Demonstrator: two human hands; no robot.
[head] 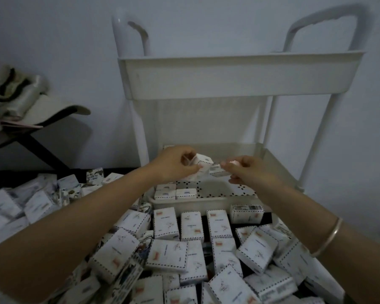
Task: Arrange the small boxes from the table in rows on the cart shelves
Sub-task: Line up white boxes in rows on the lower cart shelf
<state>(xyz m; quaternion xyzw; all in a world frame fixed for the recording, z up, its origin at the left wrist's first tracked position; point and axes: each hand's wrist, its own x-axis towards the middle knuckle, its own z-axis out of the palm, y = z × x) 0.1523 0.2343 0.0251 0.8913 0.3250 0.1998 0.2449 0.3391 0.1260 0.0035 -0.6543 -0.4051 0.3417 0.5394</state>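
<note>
Both forearms are bare, sleeveless, with a thin metal bangle (329,238) circling the right wrist.

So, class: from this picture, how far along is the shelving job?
Barely begun. Done: a few boxes sit in a row at the front-left corner of the lower shelf. In hand: the left hand grips a box, and the right hand pinches a second box above that shelf. Left: the big unshelved heap.
</note>
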